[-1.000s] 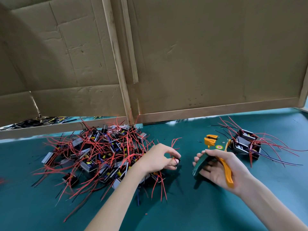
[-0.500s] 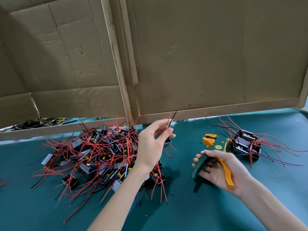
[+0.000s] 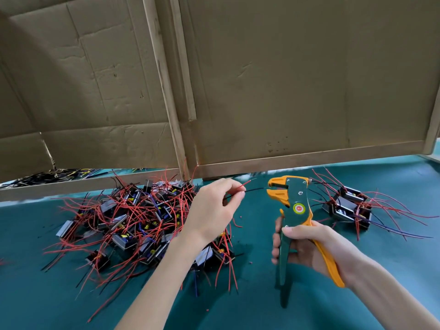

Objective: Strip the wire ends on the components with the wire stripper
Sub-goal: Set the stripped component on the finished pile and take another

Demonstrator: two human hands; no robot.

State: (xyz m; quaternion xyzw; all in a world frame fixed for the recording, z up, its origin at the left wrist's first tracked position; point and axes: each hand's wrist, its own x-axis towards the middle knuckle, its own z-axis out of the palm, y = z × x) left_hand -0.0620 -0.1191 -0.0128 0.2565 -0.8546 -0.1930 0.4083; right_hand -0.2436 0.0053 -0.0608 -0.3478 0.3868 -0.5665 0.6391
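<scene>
In the left half of the frame, a pile of components (image 3: 133, 222) lies on the green tabletop (image 3: 47, 294), small black-and-silver blocks tangled in red leads that reach toward the left edge. Behind it, at the far left, loose dark wires (image 3: 47, 176) show under the cardboard panels (image 3: 309, 79), whose wooden rail (image 3: 309, 158) bounds the back of the work area.

The left hand (image 3: 212, 208) is raised over the pile's right edge. Its grip is a thumb-and-finger pinch on a red wire (image 3: 246, 182) and a black wire (image 3: 252, 190). The black wire's tip points at the mouth of the wire stripper (image 3: 292, 203), just beside it; whether it touches cannot be told.

The stripper stands upright at centre right with its orange jaws parted and facing left. A round sticker (image 3: 298, 208), red on yellow, sits on its green body, with print too small to read. The right hand (image 3: 309, 248) wraps both handles, which are spread apart.

Further right, a smaller cluster of components (image 3: 345, 208) rests on the tabletop, well apart from the pile. Bare green surface lies along the near edge between the forearms.
</scene>
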